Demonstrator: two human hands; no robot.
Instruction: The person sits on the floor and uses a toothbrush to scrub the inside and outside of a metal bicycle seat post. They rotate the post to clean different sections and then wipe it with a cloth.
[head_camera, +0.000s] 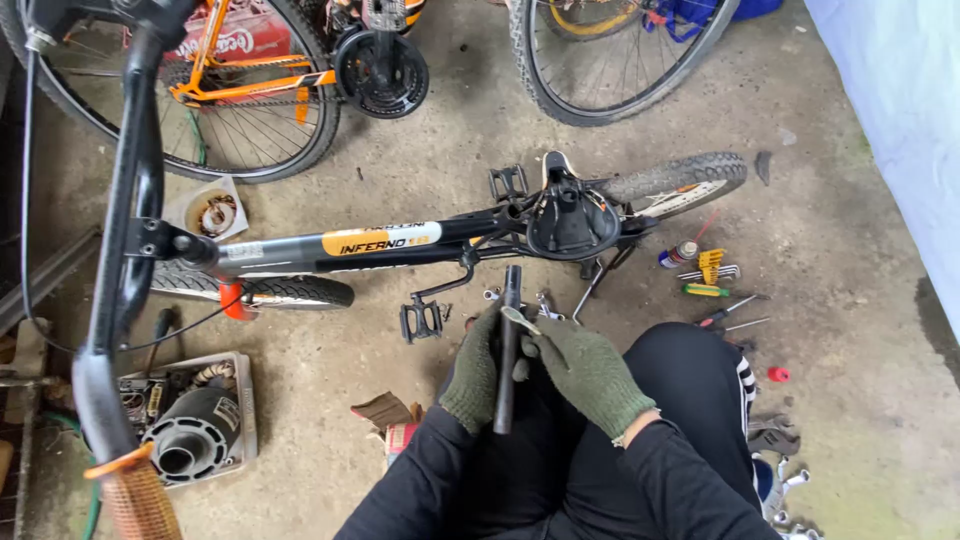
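A black bicycle (330, 245) with an orange-and-white panel on its frame lies upside down on the concrete floor (850, 300), its handlebar (120, 250) looming close at the left and its knobbly rear tyre (680, 178) pointing right. Behind it stand an orange-framed bicycle (240, 85) and the wheel (610, 60) of a third one. At lower left, a grey tray (195, 420) holds a dark cylindrical motor part and some wiring.

The person sits on the floor in black clothes, knees drawn up, both hands in dark green knitted gloves. The left hand (472, 372) is closed around the middle of a black metal tube (507, 350), which stands nearly upright between the knees, its top end just below the bicycle's saddle (572, 220); that grip is wrapped fully round the tube. The right hand (588, 368) is curled beside it, fingers pinched on a small silver wrench (520, 320) whose tip rests against the tube near its upper part.

Smaller things are scattered to the right: a set of yellow hex keys (711, 265), a small spray can (678, 254), a green-handled screwdriver (705, 290), a red-handled one (730, 310), and a small red cap (778, 374) lying well apart. A pedal (421, 320) of the black bicycle hangs just left of the gloved hands.
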